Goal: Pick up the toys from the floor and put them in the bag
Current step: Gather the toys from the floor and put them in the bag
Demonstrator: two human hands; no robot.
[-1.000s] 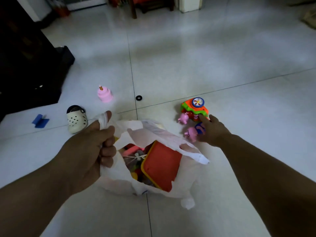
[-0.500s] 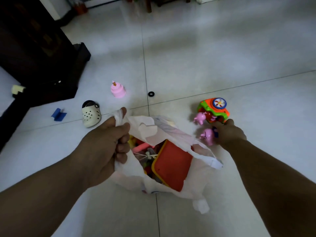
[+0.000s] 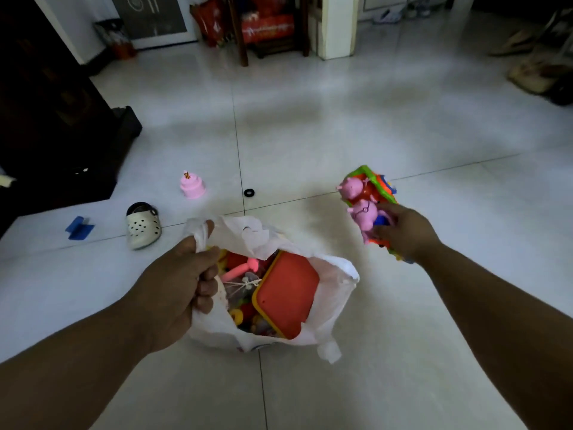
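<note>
A white plastic bag (image 3: 335, 293) stands open on the tiled floor, holding several toys and a red case (image 3: 286, 293). My left hand (image 3: 183, 283) grips the bag's left handle and holds it up. My right hand (image 3: 403, 234) grips an orange and green toy with pink pig figures (image 3: 367, 200), lifted off the floor to the right of the bag. A pink cake toy (image 3: 193, 185) and a small black ring (image 3: 249, 192) lie on the floor beyond the bag.
A white clog shoe (image 3: 143, 226) and a blue piece (image 3: 79, 228) lie at the left. Dark furniture (image 3: 55, 125) fills the left side. Red items and a wooden stand (image 3: 266, 26) sit at the back wall.
My right hand has closed on the pig toy and lifted it off the floor, tilted. My left hand still holds the bag handle. The camera view has risen.
</note>
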